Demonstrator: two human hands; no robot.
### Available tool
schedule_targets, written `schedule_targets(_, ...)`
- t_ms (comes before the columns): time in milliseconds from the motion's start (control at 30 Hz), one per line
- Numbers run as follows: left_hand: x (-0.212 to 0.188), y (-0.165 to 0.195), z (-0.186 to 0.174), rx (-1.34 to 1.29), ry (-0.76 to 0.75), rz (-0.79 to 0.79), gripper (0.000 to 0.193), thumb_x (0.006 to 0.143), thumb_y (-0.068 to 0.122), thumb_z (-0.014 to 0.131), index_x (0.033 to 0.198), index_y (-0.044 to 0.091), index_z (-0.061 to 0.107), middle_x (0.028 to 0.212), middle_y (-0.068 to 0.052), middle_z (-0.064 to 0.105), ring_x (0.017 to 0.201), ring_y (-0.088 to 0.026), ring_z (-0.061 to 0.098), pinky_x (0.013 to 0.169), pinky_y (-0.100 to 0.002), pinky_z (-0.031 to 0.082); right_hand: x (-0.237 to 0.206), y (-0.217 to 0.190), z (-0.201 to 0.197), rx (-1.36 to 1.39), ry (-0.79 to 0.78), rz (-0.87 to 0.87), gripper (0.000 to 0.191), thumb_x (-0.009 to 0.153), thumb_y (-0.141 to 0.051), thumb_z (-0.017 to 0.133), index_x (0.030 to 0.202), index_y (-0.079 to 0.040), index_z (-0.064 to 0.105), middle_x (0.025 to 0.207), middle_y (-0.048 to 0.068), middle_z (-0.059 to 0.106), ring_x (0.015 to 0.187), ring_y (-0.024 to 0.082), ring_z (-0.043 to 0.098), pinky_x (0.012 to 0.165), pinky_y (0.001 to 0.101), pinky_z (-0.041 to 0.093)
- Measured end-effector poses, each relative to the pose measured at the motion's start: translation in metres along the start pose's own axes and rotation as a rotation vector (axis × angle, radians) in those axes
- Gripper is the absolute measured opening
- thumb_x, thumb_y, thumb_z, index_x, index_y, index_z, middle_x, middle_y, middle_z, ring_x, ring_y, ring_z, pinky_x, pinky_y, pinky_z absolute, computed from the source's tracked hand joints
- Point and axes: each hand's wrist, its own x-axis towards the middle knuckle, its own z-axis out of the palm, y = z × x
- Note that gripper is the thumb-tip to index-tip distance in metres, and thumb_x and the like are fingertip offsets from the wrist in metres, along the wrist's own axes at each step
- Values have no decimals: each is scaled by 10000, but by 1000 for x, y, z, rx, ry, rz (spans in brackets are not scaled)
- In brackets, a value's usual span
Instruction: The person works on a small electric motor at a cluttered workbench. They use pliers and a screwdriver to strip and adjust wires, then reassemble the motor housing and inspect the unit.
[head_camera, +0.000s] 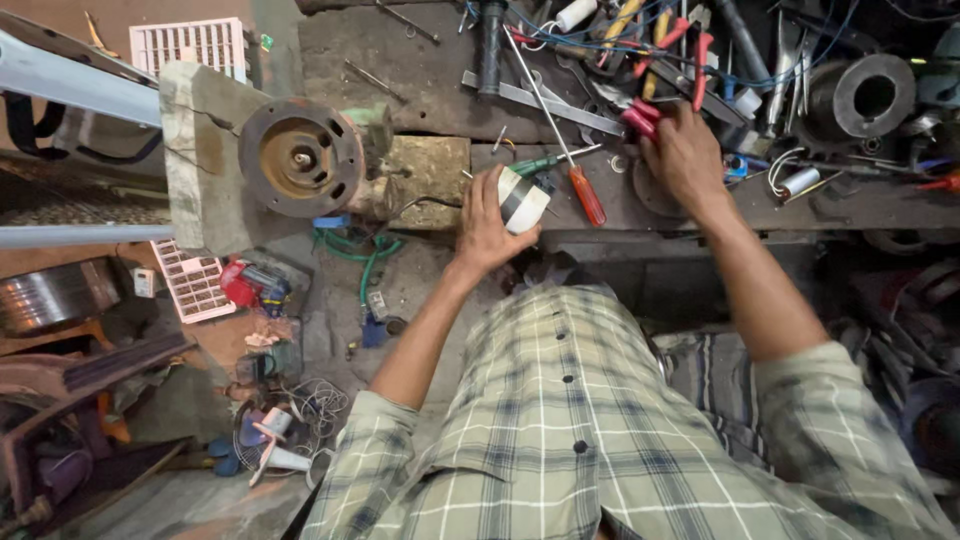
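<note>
White boxy part (524, 200) in left hand (484, 228) (right hand (684, 155) grips red-handled pliers (640, 120)).

No packages, labels, signs, screens visible — cluttered workbench only.

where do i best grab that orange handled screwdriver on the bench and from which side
Take the orange-handled screwdriver by its orange grip, the thick end nearest the bench's front edge, coming from above on the near side. Its thin shaft runs up and away into the tool pile, where there is little room. The left hand with the white part sits just beside the grip, so the right hand looks better placed.
</note>
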Motion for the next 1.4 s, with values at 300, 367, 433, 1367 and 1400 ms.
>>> schedule_targets(300,5,-6,5,-17,-22,5,1123,625,397,906,1510,29,321,1414,-267,417,1304,-483,436,1109,-573,397,-106,-41,-16,864,-345,622,346,934,-386,712,1078,-83,626,797,-33,568,745,108,518,658,313,451)
schedule_targets(367,4,-8,6,-20,-25,9,1121,622,397,902,1508,25,325,1408,-260,425,1304,-476,437,1113,-570,394,-129,-55,-10,842,-430,572,350,966,-380,718,1026,-50,617,840,-14,530,789,105,478,681,313,439)
schedule_targets(433,4,-9,6,-24,-27,18,1112,624,398,899,1505,25,334,1402,-249,436,1302,-463,443,1123,-567,391,-147,-64,-7,913,-529,541,354,990,-370,713,1027,-36,599,882,7,463,823,107,427,689,315,420)
schedule_targets(1367,8,-9,2,-1,-60,26,1079,639,402,874,1496,16,345,1365,-243,459,1268,-448,476,1095,-562,422,-148,-69,0,1559,-802,807,448,1033,-480,618,1232,-79,603,917,-1,563,806,98,542,695,280,480)
schedule_targets(1400,9,-8,1,-12,-63,25,1066,643,392,871,1493,14,350,1360,-242,465,1263,-446,481,1094,-561,422,-147,-70,1,1627,-790,782,422,1060,-470,631,1193,-73,589,910,-6,553,799,105,540,695,293,491)
